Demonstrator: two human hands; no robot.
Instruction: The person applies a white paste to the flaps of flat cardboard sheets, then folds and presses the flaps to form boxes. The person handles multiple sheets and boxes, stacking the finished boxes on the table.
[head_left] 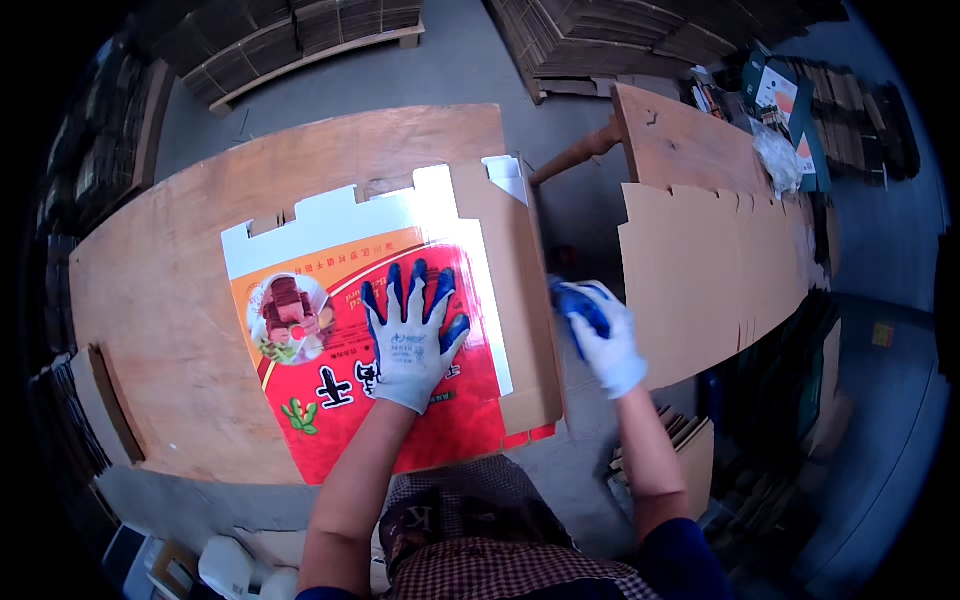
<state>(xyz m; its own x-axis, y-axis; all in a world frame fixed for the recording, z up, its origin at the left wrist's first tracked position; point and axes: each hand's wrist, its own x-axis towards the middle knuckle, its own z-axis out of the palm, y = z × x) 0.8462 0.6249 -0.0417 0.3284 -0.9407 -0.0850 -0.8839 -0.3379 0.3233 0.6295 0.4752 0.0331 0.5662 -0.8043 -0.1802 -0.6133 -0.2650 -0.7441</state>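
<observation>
My left hand (fingers spread, clasping nothing) is resting flat on the carton, which is lying on the table; my right hand is hovering beside its right edge, grip indiscernible.

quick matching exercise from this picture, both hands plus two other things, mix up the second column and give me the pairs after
Column one
1. left hand
2. right hand
3. printed cardboard
4. plastic bag

Column two
A. mostly red and orange, with white along its far edge
B. crumpled and see-through, in the upper right of the picture
C. curled, just to the right of the cardboard
D. spread out, palm down over the print

Right pairs: 1-D, 2-C, 3-A, 4-B
</observation>
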